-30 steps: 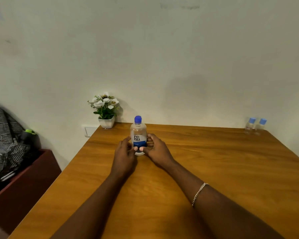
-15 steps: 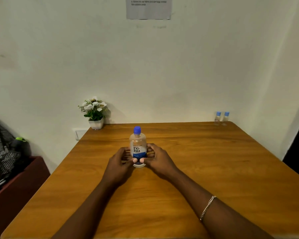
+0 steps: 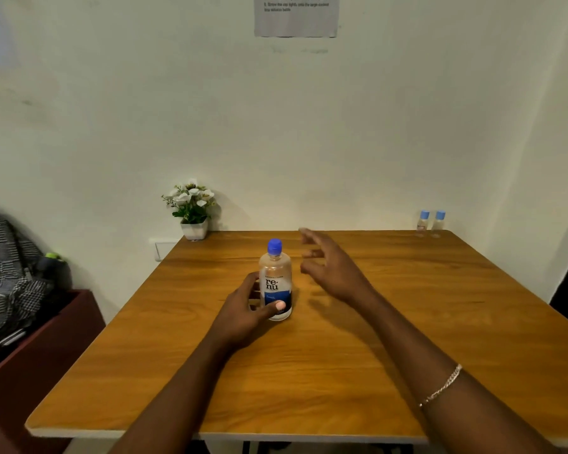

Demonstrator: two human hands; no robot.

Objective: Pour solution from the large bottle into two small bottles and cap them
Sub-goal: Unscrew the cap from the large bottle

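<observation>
We look down at a wooden table; near the centre of the frame the large bottle stands upright with its blue cap still on. Our left hand is wrapped around the lower part of the bottle, thumb pressed on the label. Our right hand hovers just right of the bottle, fingers spread apart and holding nothing. The two small bottles, both capped, stand side by side at the far right corner of the table, well apart from our hands. A potted plant sits at the far left edge. To do this step well, we judge that the left hand should keep the bottle steady and upright while the right hand reaches for the small bottles or the cap. Half a second ago both hands cupped the bottle; now the right has let go and lifted away
</observation>
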